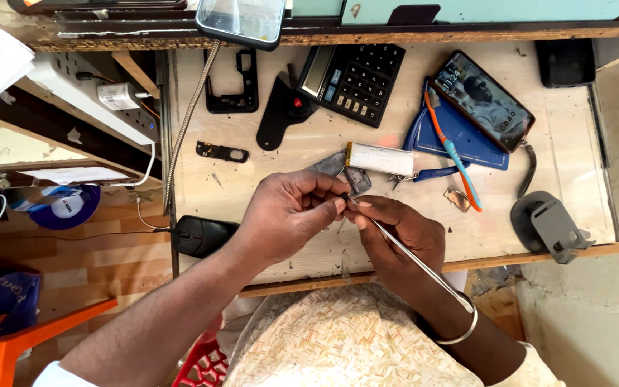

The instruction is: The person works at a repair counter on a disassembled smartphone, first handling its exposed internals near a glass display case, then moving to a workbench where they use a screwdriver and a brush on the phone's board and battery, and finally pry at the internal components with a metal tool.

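We meet both hands over the middle of the counter (252, 179), and what matters is how the tweezers (410, 254) lie against the small part (345, 198) pinched between them. Our left hand (284, 215) has its fingers (327, 208) closed on that dark part, thumb and forefinger pressed together with the piece just peeping out at the tips; it is too small for us to tell what kind of piece it is. Our right hand (402, 233) is wrapped snugly round the thin metal tweezers, whose long axis runs on a slant from the wrist (near the bangle (460, 326)) up and leftward, so that the points arrive right at the left fingertips. The part therefore lies directly off the tweezer tips, touching or nearly so, and the left hand is the nearer, indeed the holder. Just beyond the hands on the counter lie a white flat battery (380, 159), a grey scrap beneath it, a toothbrush (453, 150) across a blue case (460, 136), a phone (483, 100) and a calculator (352, 80).
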